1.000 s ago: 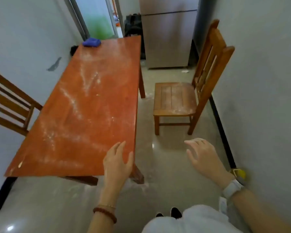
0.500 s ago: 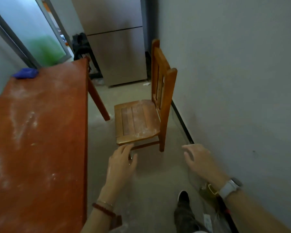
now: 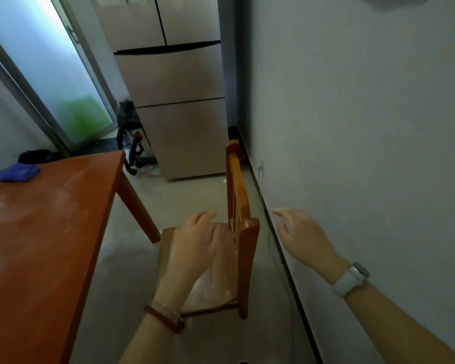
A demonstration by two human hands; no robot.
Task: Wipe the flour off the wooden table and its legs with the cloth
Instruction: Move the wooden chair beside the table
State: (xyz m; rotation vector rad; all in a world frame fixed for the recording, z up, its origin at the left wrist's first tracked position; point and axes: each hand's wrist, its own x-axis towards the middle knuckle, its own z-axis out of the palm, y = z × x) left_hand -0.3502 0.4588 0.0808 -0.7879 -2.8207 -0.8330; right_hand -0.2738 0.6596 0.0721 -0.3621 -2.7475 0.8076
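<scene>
our left hand (image 3: 195,248) hangs over wooden chair (image 3: 243,258) seat, fingers loosely bent, gripping nothing; whether it touches seat we cannot tell. our right hand (image 3: 302,235) hangs in air near grey wall (image 3: 365,153), fingers relaxed, slightly curled, nothing in it. blue cloth (image 3: 18,172) lies bunched at far left corner of wooden table (image 3: 45,232), well apart from both hands. flour streaks tabletop and chair seat. fridge (image 3: 174,101) stands beyond table's far edge.

Reddish-orange wooden table (image 3: 45,232), streaked white with flour. Crumpled blue-purple cloth (image 3: 18,172) at its 11 o'clock corner. Honey-brown slatted wooden chair (image 3: 243,232), seat dusted white. Matte champagne-beige fridge (image 3: 174,82). Pale grey wall (image 3: 365,127).
</scene>
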